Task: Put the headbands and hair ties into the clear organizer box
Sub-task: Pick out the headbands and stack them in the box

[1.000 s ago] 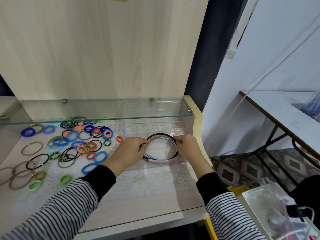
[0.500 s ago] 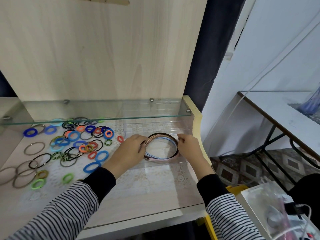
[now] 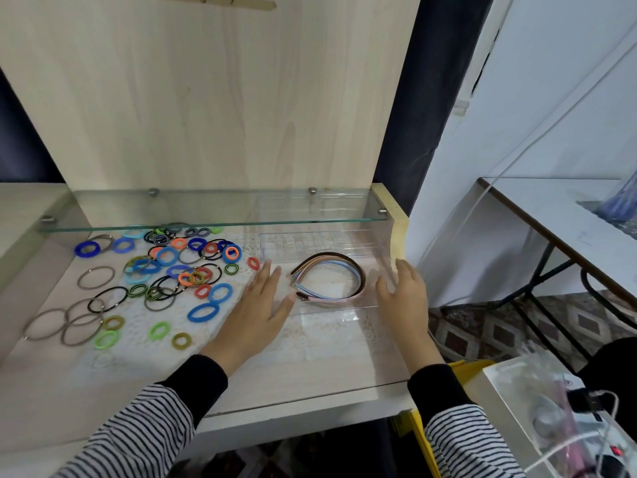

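**Already boxed: headbands in, hair ties out**

Inside the clear box [image 3: 344, 244], which sits on a lace mat [image 3: 327, 334] at the right end of the desk [image 3: 103, 391], a stack of thin headbands [image 3: 359, 278] lies flat. They are nested together in brown, peach, blue and pink, with their open ends pointing left. Nothing else shows in the box.

The hair ties [image 3: 179, 265] are all outside it, scattered over the desk to the left. They are a loose spread of blue, orange, green, black and grey rings, some reaching under the glass shelf [image 3: 206, 208].

The left hand [image 3: 258, 312] is spread with straight fingers at the box's left front corner and holds nothing. The right hand [image 3: 406, 298] is likewise flat-fingered and empty, just beside the box's right wall. Whether either hand touches the plastic cannot be told.
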A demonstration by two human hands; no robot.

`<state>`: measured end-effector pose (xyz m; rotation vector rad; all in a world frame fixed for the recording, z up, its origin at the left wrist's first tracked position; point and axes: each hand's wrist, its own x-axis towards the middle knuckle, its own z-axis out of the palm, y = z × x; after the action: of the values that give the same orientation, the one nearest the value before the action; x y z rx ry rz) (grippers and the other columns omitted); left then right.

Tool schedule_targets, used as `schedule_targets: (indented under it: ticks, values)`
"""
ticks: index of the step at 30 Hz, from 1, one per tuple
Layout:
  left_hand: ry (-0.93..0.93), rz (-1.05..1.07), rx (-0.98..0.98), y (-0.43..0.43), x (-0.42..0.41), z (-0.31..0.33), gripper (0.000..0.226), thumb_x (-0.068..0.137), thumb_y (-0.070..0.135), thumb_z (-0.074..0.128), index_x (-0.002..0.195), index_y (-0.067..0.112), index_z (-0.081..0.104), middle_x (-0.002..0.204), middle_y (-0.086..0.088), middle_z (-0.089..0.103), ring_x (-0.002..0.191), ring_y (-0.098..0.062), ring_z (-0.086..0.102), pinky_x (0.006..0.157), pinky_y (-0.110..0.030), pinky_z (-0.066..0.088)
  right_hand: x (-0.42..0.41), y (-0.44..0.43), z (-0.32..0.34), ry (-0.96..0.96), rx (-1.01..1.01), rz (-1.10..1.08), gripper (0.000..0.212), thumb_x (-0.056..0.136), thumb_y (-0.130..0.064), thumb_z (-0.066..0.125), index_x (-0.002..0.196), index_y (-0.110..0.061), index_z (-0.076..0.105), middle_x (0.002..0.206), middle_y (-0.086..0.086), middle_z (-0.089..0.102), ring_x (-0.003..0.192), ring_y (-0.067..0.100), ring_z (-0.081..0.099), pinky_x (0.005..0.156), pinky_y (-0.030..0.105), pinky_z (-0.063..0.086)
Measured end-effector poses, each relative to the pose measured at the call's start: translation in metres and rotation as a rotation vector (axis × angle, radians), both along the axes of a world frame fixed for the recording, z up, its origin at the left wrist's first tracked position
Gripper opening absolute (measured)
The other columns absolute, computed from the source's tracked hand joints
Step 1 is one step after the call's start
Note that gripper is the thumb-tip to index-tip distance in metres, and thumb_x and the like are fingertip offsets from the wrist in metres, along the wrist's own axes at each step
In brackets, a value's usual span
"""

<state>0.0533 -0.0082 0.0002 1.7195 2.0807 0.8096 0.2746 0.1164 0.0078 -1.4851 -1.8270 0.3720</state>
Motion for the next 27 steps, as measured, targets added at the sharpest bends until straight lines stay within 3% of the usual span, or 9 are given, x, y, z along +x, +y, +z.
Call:
schedule_targets:
  ticks: [4,8,11,14,18,27]
  values:
    - [-0.037,0.03,-0.045,-0.013,0.003,0.004,0.081,0.097,0.053,0.039,0.155,0.019,-0.007,0.163,0.006,-0.009,0.137,0.002,-0.012,0.113,-0.021,-0.006,0.01,-0.012,-0.003,0.15,-0.164,0.006,0.068,0.085,-0.047,0.06,0.139,-0.01,0.041,0.137,0.01,0.047,0.126,0.026,0.044,0.106,0.042,0.038]
    - [-0.042,0.118,-0.115,-0.021,0.006,0.006,0.087,0.096,0.053,0.045,0.154,0.019,-0.01,0.164,-0.002,0.001,0.15,-0.024,-0.002,0.12,-0.034,0.005,0.018,-0.021,0.0,0.212,-0.246,0.104,0.091,0.073,-0.051,0.073,0.145,-0.015,0.03,0.145,0.005,0.038,0.132,0.021,0.039,0.109,0.043,0.035]
    - [-0.039,0.169,-0.097,-0.021,0.004,0.004,0.079,0.095,0.055,0.044,0.155,0.017,0.01,0.162,-0.002,0.019,0.15,-0.028,0.003,0.121,-0.039,0.009,0.02,-0.025,0.005,0.185,-0.244,0.168,0.095,0.067,-0.037,0.083,0.144,-0.014,0.032,0.131,0.0,0.045,0.118,0.014,0.043,0.1,0.031,0.036]
    - [-0.064,0.186,-0.075,-0.019,0.002,0.003,0.074,0.093,0.056,0.046,0.153,0.019,0.023,0.157,-0.002,0.032,0.149,-0.032,0.002,0.121,-0.044,0.013,0.019,-0.022,0.002,0.159,-0.229,0.16,0.102,0.063,-0.033,0.086,0.145,-0.011,0.029,0.14,0.008,0.043,0.128,0.022,0.041,0.105,0.034,0.034]
    - [-0.107,0.202,-0.064,-0.018,0.002,0.003,0.072,0.094,0.052,0.047,0.154,0.019,0.023,0.158,-0.001,0.03,0.15,-0.032,-0.002,0.118,-0.043,0.017,0.018,-0.02,-0.001,0.19,-0.211,0.12,0.102,0.063,-0.037,0.085,0.145,-0.013,0.029,0.143,0.009,0.042,0.132,0.025,0.04,0.108,0.04,0.035]
    - [-0.093,0.239,-0.061,-0.016,-0.003,0.017,0.07,0.094,0.053,0.044,0.154,0.022,0.023,0.157,-0.007,0.032,0.15,-0.03,0.008,0.116,-0.044,0.024,0.016,-0.016,0.009,0.252,-0.156,0.121,0.1,0.064,-0.035,0.085,0.146,-0.015,0.031,0.142,0.009,0.044,0.128,0.023,0.045,0.103,0.034,0.038]
